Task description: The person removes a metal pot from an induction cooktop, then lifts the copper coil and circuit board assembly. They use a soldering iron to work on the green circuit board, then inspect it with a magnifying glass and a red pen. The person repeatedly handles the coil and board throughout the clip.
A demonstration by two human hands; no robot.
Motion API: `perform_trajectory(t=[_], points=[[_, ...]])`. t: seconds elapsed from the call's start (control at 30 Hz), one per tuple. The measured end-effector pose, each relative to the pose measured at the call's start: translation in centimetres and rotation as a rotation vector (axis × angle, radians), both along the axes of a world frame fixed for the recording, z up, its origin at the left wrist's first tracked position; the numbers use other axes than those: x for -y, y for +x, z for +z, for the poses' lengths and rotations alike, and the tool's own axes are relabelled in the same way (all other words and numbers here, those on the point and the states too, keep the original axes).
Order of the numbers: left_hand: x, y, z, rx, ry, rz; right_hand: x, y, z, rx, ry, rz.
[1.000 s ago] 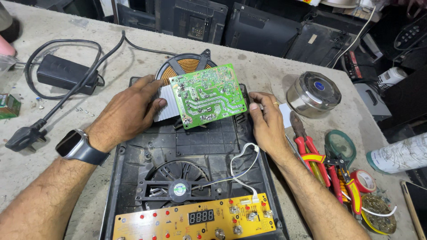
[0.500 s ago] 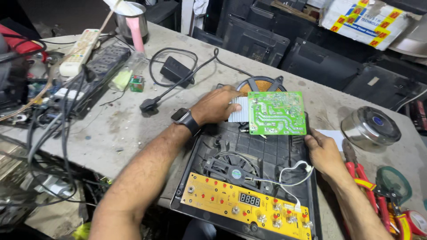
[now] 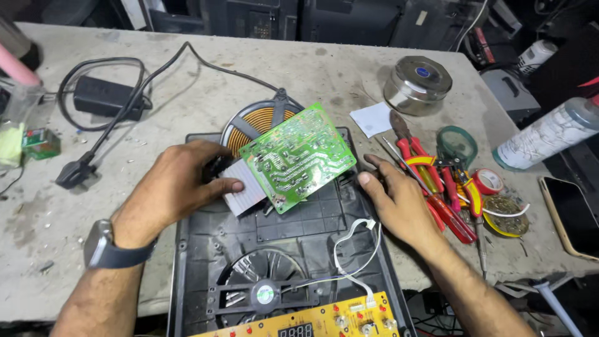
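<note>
Green circuit board (image 3: 298, 156) lies tilted over the open black casing (image 3: 312, 218), partly covering the copper coil (image 3: 256, 122). At its left edge the left hand (image 3: 171, 187) curls around the white finned block (image 3: 240, 187) fixed to the board, thumb pressed on it. The right hand (image 3: 399, 203) rests half open on the casing's right rim, holding nothing, just beside the red-handled pliers (image 3: 430, 181).

Two circuit boards (image 3: 298, 156), one fan (image 3: 264, 293), one coil (image 3: 257, 120).

copper induction coil (image 3: 256, 122): lower right hidden under the green circuit board (image 3: 298, 156)
yellow control board (image 3: 312, 321): cut off by bottom edge
black phone (image 3: 573, 215): cropped at right edge
</note>
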State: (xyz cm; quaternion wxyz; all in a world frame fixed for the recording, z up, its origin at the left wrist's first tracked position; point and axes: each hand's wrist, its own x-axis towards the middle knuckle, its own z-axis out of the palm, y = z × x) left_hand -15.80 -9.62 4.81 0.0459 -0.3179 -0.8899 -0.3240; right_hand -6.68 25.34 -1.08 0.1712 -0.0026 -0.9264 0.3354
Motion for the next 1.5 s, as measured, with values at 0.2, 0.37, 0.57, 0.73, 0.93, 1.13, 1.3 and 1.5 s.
perform_trajectory(t=[0.2, 0.37, 0.57, 0.73, 0.93, 1.13, 1.3, 1.5], points=[[-2.0, -2.1, 3.8, 0.101, -0.79, 0.226, -0.9, 7.1, -2.3, -0.344, -0.227, -0.254], [-4.5, -6.3, 6.6, -0.243, -0.437, -0.01, -1.7, 6.9, -5.7, -0.548, -0.137, -0.233], [-11.1, -10.6, 5.1, -0.557, -0.078, -0.534, -1.7, 6.3, -6.1, -0.623, 0.104, -0.255], [-13.1, -11.1, 1.9, -0.52, -0.02, -0.647, -1.0, 6.1, -6.5, -0.634, 0.004, -0.356], [-12.8, -10.8, 0.3, -0.567, -0.029, -0.64, 0.1, 6.0, -7.2, -0.741, -0.14, -0.323], [-13.1, -10.9, -0.9, -0.59, -0.022, -0.627, -1.0, 6.7, -9.1, -0.925, -0.325, -0.341], [-13.1, -10.9, -0.7, -0.574, -0.039, -0.64, -3.3, 9.5, -12.4, -1.1, -0.55, -0.488], [-13.2, -11.0, -1.4, -0.546, -0.062, -0.62, -9.8, 16.9, -16.2, -0.951, -0.762, -0.918]])
